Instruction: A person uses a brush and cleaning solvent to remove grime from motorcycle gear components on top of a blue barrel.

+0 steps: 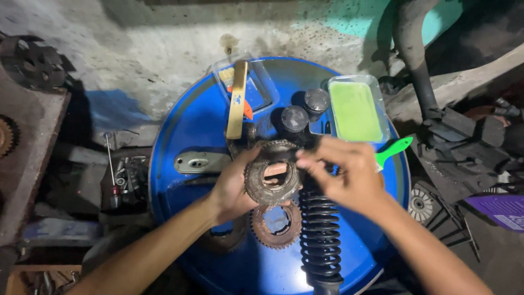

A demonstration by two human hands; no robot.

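Gear ring [271,180] clamped in left hand [233,188]; right hand [349,173] pinched on its rim. Spare gear [276,224] and spring [320,235] below grip.

Between the fingers [305,161], the sprocket ring [271,177] is dull, rough, grimy metal. Just below them, the black coil spring [320,235] looks matt; the blue drum lid [191,125] beneath shines glossy painted metal.

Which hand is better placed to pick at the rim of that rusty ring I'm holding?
Probably the right hand: its fingertips pinch at the upper right rim of the rusty toothed ring. The left hand is busy cupping the ring from below and steadying it above the blue drum lid.
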